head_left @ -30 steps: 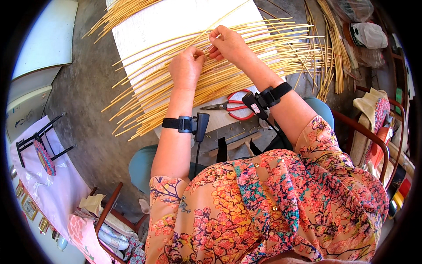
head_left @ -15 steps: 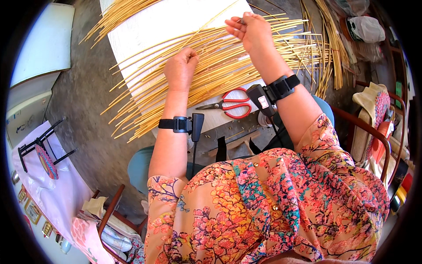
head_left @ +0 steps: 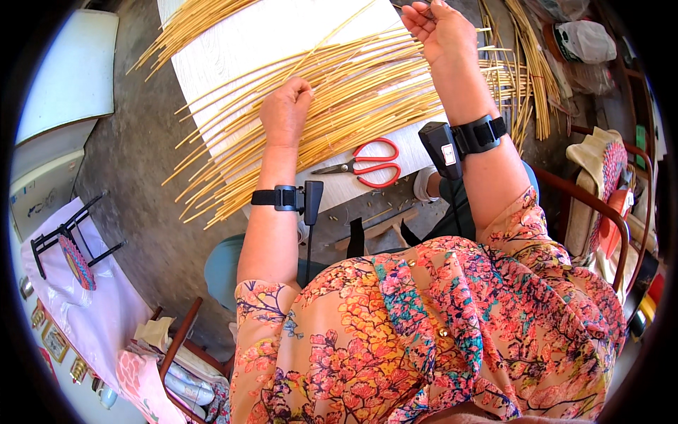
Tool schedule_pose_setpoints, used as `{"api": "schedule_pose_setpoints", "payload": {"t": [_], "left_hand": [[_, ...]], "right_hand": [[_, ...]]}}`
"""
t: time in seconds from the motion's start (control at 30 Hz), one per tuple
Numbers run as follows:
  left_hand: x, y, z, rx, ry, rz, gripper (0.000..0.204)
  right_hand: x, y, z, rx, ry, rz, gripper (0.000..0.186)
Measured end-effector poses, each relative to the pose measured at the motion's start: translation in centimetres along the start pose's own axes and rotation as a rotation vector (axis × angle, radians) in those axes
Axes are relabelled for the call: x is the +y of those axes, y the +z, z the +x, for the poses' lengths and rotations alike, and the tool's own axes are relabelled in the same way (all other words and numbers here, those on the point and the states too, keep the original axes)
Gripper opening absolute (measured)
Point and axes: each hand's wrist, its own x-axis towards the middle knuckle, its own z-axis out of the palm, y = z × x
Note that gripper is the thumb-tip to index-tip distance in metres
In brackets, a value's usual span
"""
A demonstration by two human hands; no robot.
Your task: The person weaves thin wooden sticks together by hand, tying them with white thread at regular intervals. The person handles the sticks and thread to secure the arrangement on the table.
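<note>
Many thin yellow cane strips point(head_left: 339, 106) lie fanned across a white tabletop point(head_left: 282, 32). My left hand point(head_left: 284, 109) presses down on the strips near the table's front, fingers curled on them. My right hand point(head_left: 441, 28) is raised at the far side, pinching one strip between its fingertips. Red-handled scissors point(head_left: 367, 165) lie on the table between my forearms. Both wrists carry black bands with small devices.
More cane bundles point(head_left: 533, 71) lean at the right beside a white bag point(head_left: 583, 39). A chair with a woven disc point(head_left: 607, 184) stands at the right. A small black stand with a round woven piece point(head_left: 74, 258) sits on a pink cloth at the left. Grey concrete floor point(head_left: 134, 155).
My right hand has moved up and away from the left hand, drawing a strip toward the far side. My left hand stays pressed on the strips.
</note>
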Motion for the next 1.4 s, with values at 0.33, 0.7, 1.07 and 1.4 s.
{"api": "schedule_pose_setpoints", "payload": {"t": [0.33,0.7,1.07,1.4], "left_hand": [[-0.1,0.1,0.1,-0.050,-0.020,0.126,0.005],[-0.9,0.6,0.3,-0.055,-0.045,0.123,0.004],[-0.4,-0.2,0.7,-0.100,-0.133,-0.029,0.004],[-0.6,-1.2,1.1,0.021,0.130,0.205,0.008]], "right_hand": [[-4.9,2.3,-5.4,-0.165,-0.170,-0.193,0.007],[-6.0,4.8,-10.7,-0.738,-0.325,-0.173,0.005],[-4.6,4.9,-9.7,-0.849,0.077,-0.125,0.005],[-0.8,3.9,-7.3,-0.697,0.293,-0.515,0.012]]}}
